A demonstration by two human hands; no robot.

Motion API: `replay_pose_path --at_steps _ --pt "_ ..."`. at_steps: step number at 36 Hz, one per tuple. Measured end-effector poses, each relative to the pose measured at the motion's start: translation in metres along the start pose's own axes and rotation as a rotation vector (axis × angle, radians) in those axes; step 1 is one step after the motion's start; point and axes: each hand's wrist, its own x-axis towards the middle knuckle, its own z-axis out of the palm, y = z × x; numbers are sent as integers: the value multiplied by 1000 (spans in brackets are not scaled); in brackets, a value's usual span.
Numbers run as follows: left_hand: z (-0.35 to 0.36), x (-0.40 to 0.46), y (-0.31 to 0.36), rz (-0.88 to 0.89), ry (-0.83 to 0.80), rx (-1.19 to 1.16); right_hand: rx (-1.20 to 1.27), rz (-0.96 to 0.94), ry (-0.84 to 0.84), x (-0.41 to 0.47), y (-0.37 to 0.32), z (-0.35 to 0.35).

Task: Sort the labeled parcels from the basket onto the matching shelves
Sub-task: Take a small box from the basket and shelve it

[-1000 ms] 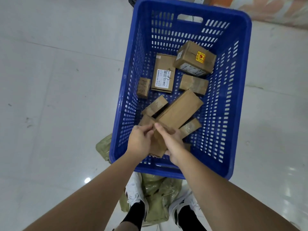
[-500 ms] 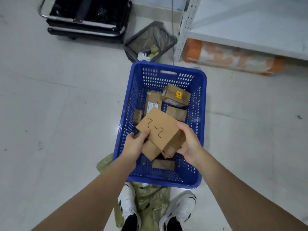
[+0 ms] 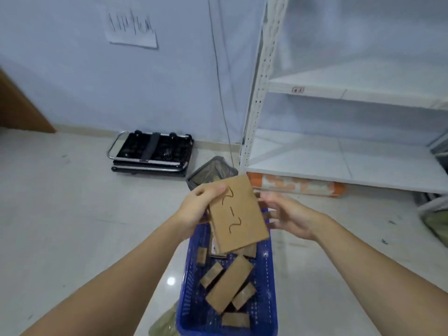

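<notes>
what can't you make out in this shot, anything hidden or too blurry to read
Head view:
- small tag on the white shelf edge: too small and blurred to read.
- far end of the blue plastic basket: hidden behind the held brown cardboard parcel.
- right hand: fingertips behind the parcel, contact unclear.
- paper sheet on the wall: writing blurred.

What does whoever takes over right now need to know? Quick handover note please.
Left hand: grips the parcel marked 2-2 by its top left corner, held up over the blue basket.
Right hand: open beside the parcel, not gripping it.
Done: one parcel lifted out.
Left: place it on its matching shelf on the white rack; the shelf tag is unreadable. Several parcels, including a long box, remain in the basket.
</notes>
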Motion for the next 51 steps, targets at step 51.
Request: replay_pose_path --at_steps 51 --pt "510 -295 404 813 -300 324 -45 -787 827 -561 -222 -286"
